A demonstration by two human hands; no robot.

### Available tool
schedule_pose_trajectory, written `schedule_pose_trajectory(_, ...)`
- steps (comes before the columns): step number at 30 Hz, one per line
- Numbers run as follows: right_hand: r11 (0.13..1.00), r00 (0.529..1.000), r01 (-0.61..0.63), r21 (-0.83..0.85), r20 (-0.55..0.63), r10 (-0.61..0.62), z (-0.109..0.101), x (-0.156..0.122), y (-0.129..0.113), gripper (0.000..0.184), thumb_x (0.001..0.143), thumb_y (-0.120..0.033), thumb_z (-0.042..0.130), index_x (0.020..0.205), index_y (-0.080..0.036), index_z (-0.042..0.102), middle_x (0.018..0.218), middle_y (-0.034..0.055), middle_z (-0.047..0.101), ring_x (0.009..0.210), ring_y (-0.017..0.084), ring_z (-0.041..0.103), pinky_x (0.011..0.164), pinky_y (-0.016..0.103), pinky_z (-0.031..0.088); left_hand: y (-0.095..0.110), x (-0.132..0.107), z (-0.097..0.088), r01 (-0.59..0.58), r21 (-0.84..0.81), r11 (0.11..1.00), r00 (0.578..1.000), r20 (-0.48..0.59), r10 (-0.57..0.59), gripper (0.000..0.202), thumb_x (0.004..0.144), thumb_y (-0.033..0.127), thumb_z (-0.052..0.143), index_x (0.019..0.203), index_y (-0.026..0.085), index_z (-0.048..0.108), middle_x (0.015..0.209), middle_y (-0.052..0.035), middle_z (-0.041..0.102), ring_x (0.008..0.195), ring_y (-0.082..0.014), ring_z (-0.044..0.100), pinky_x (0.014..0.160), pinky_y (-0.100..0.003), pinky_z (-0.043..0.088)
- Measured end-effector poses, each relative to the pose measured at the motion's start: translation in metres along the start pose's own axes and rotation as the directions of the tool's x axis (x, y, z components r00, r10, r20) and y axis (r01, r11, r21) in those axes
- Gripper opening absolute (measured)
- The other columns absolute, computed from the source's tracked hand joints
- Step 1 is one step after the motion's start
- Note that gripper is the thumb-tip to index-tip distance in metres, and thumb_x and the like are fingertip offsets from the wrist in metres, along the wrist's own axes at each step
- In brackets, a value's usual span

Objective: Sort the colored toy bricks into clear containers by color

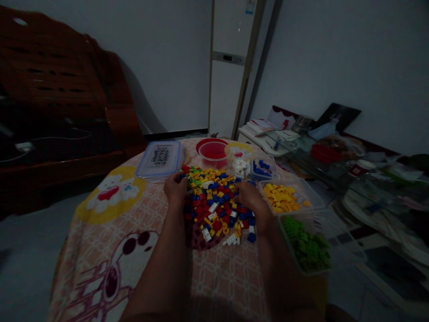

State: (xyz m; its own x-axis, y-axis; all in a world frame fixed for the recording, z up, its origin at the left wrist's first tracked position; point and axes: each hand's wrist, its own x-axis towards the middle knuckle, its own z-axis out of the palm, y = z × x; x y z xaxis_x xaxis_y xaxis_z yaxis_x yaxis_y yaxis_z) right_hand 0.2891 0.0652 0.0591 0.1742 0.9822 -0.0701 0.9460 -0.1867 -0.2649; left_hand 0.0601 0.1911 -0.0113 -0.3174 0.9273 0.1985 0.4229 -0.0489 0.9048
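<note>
A mixed pile of toy building bricks [214, 201] in red, yellow, blue, white and green lies on the cloth between my hands. At its left edge is my left hand [176, 188], fingers bent and a little apart from the thumb, close to some green bricks [196, 181]. My right hand [250, 196] reaches in from the other side, its fingertips closed together among the bricks. What they hold, if anything, is too dark and small to make out.
Clear tubs at the right hold yellow bricks [281, 198], green bricks [306, 246] and blue bricks [262, 168]. White bricks [240, 167] sit behind the pile, beside a red bowl [203, 143] and a clear round tub [214, 154]. A blue-rimmed lidded box [159, 158] lies at the back left.
</note>
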Motion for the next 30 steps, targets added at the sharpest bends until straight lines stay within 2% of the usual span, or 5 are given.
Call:
schedule_pose_trajectory(9,0.952,0.969,-0.035,0.303,-0.224,0.106,-0.002,0.006,0.012,0.016,0.075,-0.025,0.071,0.090,-0.018,0.074,0.084,0.0038,0.073,0.080,0.017,0.067,0.076,0.027,0.049,-0.002,0.000,0.001,0.009,0.006,1.000,1.000,-0.001,-0.009,0.041,0.068,0.030,0.065,0.106,0.018,0.078,0.075,-0.0019,0.065,0.069,-0.0171,0.057,0.073,-0.030,0.049)
schedule_pose_trajectory(16,0.610,0.777,0.033,0.792,-0.404,0.482,0.011,0.021,0.029,0.036,0.075,-0.034,0.063,0.103,-0.013,0.068,0.064,0.0005,0.066,0.052,0.017,0.063,0.052,0.027,0.052,-0.006,0.003,0.005,-0.009,0.007,1.000,1.000,-0.013,0.009,0.041,0.068,0.029,0.065,0.105,0.018,0.078,0.077,-0.0028,0.065,0.072,-0.0183,0.058,0.076,-0.032,0.050)
schedule_pose_trajectory(20,0.426,0.667,0.157,0.891,-0.414,0.620,0.017,0.029,0.040,0.047,0.075,-0.028,0.057,0.118,-0.009,0.061,0.079,0.0063,0.072,0.063,0.018,0.068,0.056,0.029,0.057,-0.005,0.001,0.004,-0.025,-0.003,1.000,1.000,-0.014,0.025,0.040,0.069,0.029,0.064,0.105,0.018,0.078,0.078,-0.0030,0.066,0.071,-0.0181,0.058,0.076,-0.032,0.050)
schedule_pose_trajectory(25,0.500,0.633,0.210,0.840,-0.506,0.585,0.019,0.034,0.053,0.056,0.074,-0.020,0.053,0.129,-0.011,0.059,0.121,0.0167,0.070,0.102,0.020,0.070,0.087,0.035,0.057,-0.001,-0.001,0.002,-0.018,-0.018,1.000,1.000,0.003,0.018,0.040,0.068,0.028,0.063,0.104,0.017,0.078,0.075,-0.0029,0.065,0.070,-0.0180,0.058,0.074,-0.031,0.049)
schedule_pose_trajectory(30,0.575,0.694,0.156,0.803,-0.503,0.515,0.018,0.030,0.050,0.048,0.073,-0.025,0.055,0.115,-0.009,0.068,0.102,0.0146,0.075,0.086,0.022,0.072,0.076,0.034,0.059,0.001,-0.001,0.001,-0.011,-0.004,1.000,1.000,0.007,0.012,0.039,0.068,0.028,0.064,0.103,0.017,0.078,0.072,-0.0017,0.064,0.068,-0.0174,0.057,0.073,-0.030,0.049)
